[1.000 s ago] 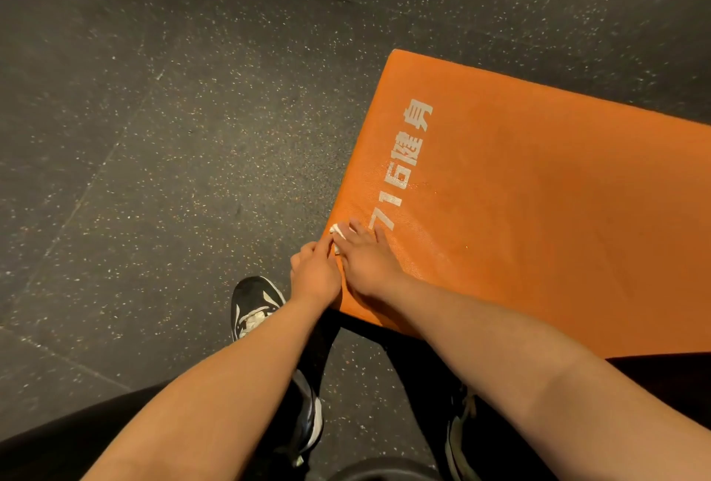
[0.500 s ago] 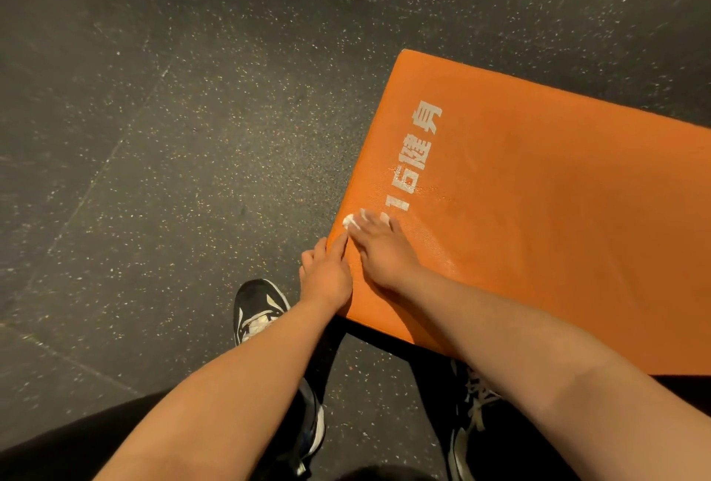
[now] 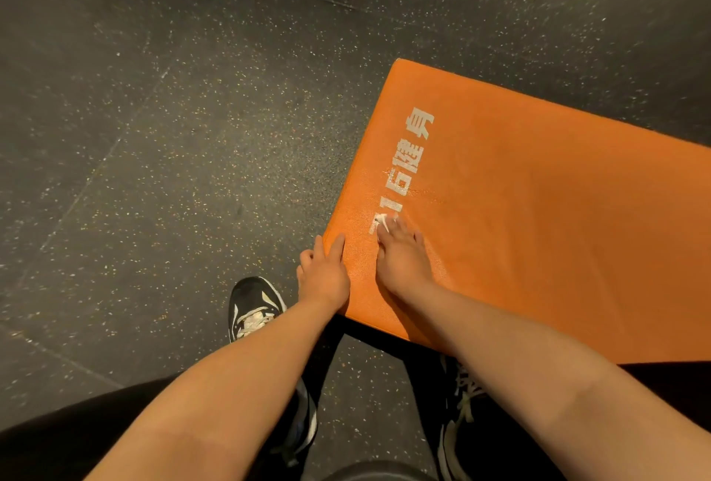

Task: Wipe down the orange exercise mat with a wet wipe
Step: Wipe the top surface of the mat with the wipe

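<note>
The orange exercise mat (image 3: pixel 538 218) lies on the floor at right, with white printed characters along its left end. My right hand (image 3: pixel 402 259) lies flat on the mat near its left end and presses a small white wet wipe (image 3: pixel 383 222) under the fingertips, over the lowest printed character. Only a corner of the wipe shows past the fingers. My left hand (image 3: pixel 323 274) rests at the mat's left edge, thumb on top of the mat and fingers curled over the side.
Dark speckled rubber floor (image 3: pixel 173 172) surrounds the mat. My black-and-white shoes (image 3: pixel 252 311) stand just below the mat's near corner, one partly under my right arm (image 3: pixel 458 396). A dark round object (image 3: pixel 377 475) shows at the bottom edge.
My right hand has slid the wipe to the right, from the mat's left edge onto the printed characters. The left hand stays at the mat's edge, now apart from the right hand.
</note>
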The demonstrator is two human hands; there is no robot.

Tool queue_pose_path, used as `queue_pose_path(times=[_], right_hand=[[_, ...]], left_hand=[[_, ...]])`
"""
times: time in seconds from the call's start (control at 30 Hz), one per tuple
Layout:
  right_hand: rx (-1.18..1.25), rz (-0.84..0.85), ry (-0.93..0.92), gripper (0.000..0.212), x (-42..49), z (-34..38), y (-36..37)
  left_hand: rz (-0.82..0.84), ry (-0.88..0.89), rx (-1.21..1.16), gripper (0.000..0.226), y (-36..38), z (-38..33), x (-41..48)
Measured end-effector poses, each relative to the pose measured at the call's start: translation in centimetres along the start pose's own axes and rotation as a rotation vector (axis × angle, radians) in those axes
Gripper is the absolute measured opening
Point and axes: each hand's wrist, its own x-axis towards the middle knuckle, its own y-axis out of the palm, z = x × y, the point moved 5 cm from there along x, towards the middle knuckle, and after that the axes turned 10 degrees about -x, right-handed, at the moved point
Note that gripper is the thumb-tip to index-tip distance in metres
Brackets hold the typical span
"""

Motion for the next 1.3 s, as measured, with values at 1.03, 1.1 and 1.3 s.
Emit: queue_pose_path(times=[1.03, 1.1, 1.3], right_hand=[[0.185, -0.001, 0.114, 0.055, -2.5, 4.2, -0.3], [0.195, 0.015, -0.043, 0.054, -2.6, 5.5, 0.0], [0.043, 0.056, 0.004, 0.057, 0.2, 2.2, -0.6]], left_hand=[[-0.032, 0.017, -0.176, 0.053, -2.5, -1.1, -1.8], [-0.026, 0.026, -0.228, 0.054, -2.6, -0.9, -1.6], [-0.026, 0.023, -0.219, 0.055, -2.7, -0.6, -0.7]])
